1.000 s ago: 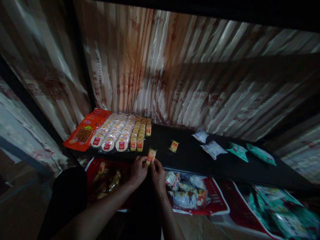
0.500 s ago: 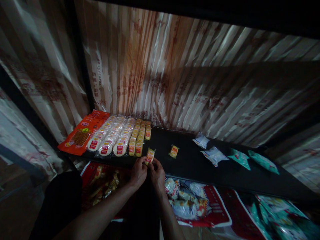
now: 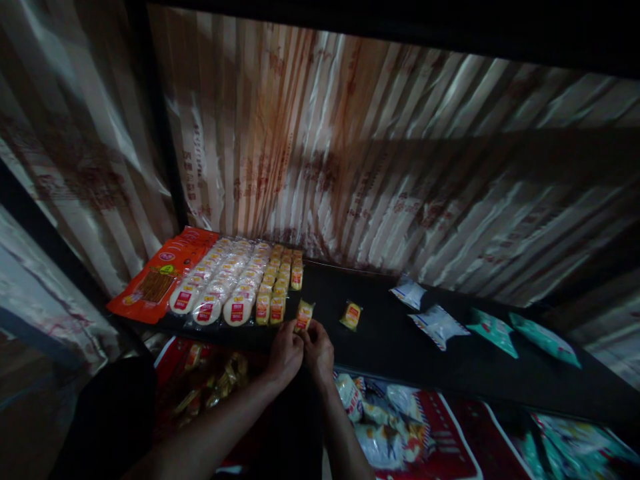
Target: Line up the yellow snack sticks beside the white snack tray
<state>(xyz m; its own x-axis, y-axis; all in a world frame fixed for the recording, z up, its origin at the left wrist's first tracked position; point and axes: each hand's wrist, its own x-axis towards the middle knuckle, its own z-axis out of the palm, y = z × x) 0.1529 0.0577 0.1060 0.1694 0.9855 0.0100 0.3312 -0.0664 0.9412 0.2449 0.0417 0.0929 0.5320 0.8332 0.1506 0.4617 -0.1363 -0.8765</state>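
Observation:
Both hands meet at the shelf's front edge around a small yellow snack packet point(image 3: 304, 315) with an orange-red label. My left hand point(image 3: 286, 353) pinches its left side, and my right hand point(image 3: 318, 348) has fingers closed at its lower right. To the left, rows of similar yellow packets point(image 3: 270, 308) lie on the black shelf point(image 3: 370, 347), beside rows of round white wrapped crackers point(image 3: 237, 309). One loose yellow packet point(image 3: 351, 315) rests on the shelf, right of my hands.
An orange snack bag point(image 3: 159, 280) lies at the shelf's left end. Farther right are white packets point(image 3: 437, 325) and green packets point(image 3: 494, 330). Below the front edge sit open red bags, one with gold-wrapped pieces point(image 3: 225, 380), another with white packets point(image 3: 380, 427). Wrinkled sheeting point(image 3: 320, 147) hangs behind.
The view has shifted a little, so the shelf goods appear slightly lower. Both hands still hold the yellow packet together, near the same spot by the rows.

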